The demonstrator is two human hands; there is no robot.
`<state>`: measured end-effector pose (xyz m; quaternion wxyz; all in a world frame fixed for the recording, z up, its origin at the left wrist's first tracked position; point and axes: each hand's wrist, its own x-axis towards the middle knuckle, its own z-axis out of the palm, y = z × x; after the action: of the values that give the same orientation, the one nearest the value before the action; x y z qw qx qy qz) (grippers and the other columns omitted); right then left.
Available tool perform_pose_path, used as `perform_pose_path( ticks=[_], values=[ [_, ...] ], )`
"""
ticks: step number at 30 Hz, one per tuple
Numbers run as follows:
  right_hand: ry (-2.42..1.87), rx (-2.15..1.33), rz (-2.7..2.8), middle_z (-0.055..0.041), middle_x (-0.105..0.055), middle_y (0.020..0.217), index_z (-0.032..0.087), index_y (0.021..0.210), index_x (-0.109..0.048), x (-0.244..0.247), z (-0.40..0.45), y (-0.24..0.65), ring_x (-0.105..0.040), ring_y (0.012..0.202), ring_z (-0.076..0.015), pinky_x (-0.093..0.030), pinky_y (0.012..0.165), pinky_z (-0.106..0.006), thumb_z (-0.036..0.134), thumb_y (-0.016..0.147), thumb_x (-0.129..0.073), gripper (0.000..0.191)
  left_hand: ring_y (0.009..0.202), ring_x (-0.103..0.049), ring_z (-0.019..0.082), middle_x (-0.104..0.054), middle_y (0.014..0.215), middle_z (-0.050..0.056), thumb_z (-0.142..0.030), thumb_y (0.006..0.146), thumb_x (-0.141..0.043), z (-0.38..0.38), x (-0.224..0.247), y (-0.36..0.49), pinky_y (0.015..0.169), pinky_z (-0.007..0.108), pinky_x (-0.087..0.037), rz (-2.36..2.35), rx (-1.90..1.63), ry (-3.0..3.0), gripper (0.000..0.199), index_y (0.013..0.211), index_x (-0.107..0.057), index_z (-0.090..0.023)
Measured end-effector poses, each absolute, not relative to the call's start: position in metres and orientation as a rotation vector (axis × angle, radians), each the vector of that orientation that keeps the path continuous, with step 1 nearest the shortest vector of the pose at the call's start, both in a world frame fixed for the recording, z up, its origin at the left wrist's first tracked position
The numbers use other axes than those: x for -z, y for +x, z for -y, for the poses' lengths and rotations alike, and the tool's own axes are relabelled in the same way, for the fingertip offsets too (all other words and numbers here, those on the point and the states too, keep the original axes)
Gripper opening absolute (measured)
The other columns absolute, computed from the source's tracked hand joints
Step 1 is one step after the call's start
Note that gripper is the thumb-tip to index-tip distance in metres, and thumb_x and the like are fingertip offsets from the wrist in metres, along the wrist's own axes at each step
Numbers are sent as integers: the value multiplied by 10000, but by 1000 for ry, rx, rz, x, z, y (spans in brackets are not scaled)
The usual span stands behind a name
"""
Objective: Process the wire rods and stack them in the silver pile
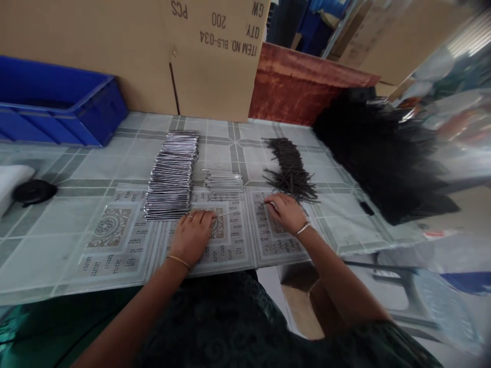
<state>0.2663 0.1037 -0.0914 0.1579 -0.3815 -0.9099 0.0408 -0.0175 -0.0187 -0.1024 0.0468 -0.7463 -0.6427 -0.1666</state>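
Near the table edge (76, 290), left grip (193, 235) pinches 1 thin rod (228, 213); right grip (287, 212) unclear.

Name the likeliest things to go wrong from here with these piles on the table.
The right hand works close to the dark sticks, already crossed and splayed, so a brush might scatter them further.
The left hand is close below the silver rods; a bump could skew the stack.
The short pale rods lie near that stack, so the two might get mixed.
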Motion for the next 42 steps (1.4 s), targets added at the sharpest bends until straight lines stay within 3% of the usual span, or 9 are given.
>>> perform_pose_path(
  ticks=[5, 10, 15, 19, 25, 30, 33, 36, 42],
  values=[
    [-1001, -302, 2572, -87, -665, 1014, 178, 1172, -628, 89, -102, 226, -590, 970, -216, -451, 935, -378, 140, 946, -421, 308, 930, -627, 262, -696, 982, 113, -306, 982, -392, 22, 109, -21, 820, 390, -446, 2040, 636, -2252, 299, 1033, -662, -188],
    [-957, -623, 2357, -54, -664, 931, 204, 1177, -639, 86, -81, 217, -606, 872, -182, -481, 860, -343, 271, 987, -426, 293, 943, -645, 258, -707, 987, 112, -312, 967, -414, 22, 107, -23, 867, 415, -485, 2104, 849, -2301, 269, 996, -651, -190],
    [-1070, -1054, 1968, -10, -668, 923, 219, 1213, -604, 88, -48, 200, -485, 554, -94, -436, 536, -234, 437, 904, -577, 379, 949, -679, 210, -726, 1025, 87, -434, 923, -521, 22, 99, -1, 884, 381, -527, 2396, 2177, -2020, 253, 972, -574, -192],
    [-1000, -1192, 1892, -31, -710, 990, 210, 1079, -676, 92, -28, 171, -597, 693, -115, -497, 652, -239, 419, 854, -650, 308, 1089, -641, 221, -684, 1191, 103, -474, 849, -624, 24, 95, 20, 977, 393, -493, 2406, 2791, -1771, 309, 912, -607, -173],
    [-1011, -1107, 2056, -31, -728, 916, 208, 982, -711, 91, -38, 174, -659, 832, -152, -511, 772, -278, 365, 903, -597, 210, 775, -663, 174, -708, 874, 45, -440, 799, -685, 34, 94, -3, 720, 309, -544, 2425, 2418, -1941, 292, 929, -661, -180],
    [-965, -938, 2262, -43, -709, 931, 200, 965, -693, 88, -52, 193, -650, 882, -160, -501, 837, -299, 319, 930, -576, 170, 775, -665, 186, -731, 856, 50, -321, 889, -594, 37, 87, -44, 738, 326, -519, 2017, 1358, -2468, 173, 928, -718, -207],
    [-955, -881, 2300, -64, -667, 1010, 199, 1141, -638, 90, -54, 200, -628, 944, -173, -504, 874, -325, 354, 946, -558, 262, 850, -671, 224, -740, 910, 63, -251, 921, -536, 38, 89, -51, 809, 389, -500, 1815, 781, -2552, 198, 991, -717, -216],
    [-984, -755, 2266, -83, -628, 1100, 223, 1278, -572, 96, -55, 209, -597, 1045, -181, -480, 955, -362, 343, 1012, -418, 330, 876, -671, 225, -743, 940, 61, -263, 956, -484, 38, 97, -46, 818, 393, -486, 1801, 694, -2456, 236, 994, -711, -211],
    [-940, -672, 2248, -49, -699, 972, 238, 1076, -671, 112, -57, 221, -643, 936, -184, -503, 868, -351, 304, 999, -468, 227, 808, -670, 208, -750, 905, 28, -332, 976, -464, 36, 106, -47, 760, 367, -470, 1858, 786, -2395, 271, 947, -711, -224]
  ],
)
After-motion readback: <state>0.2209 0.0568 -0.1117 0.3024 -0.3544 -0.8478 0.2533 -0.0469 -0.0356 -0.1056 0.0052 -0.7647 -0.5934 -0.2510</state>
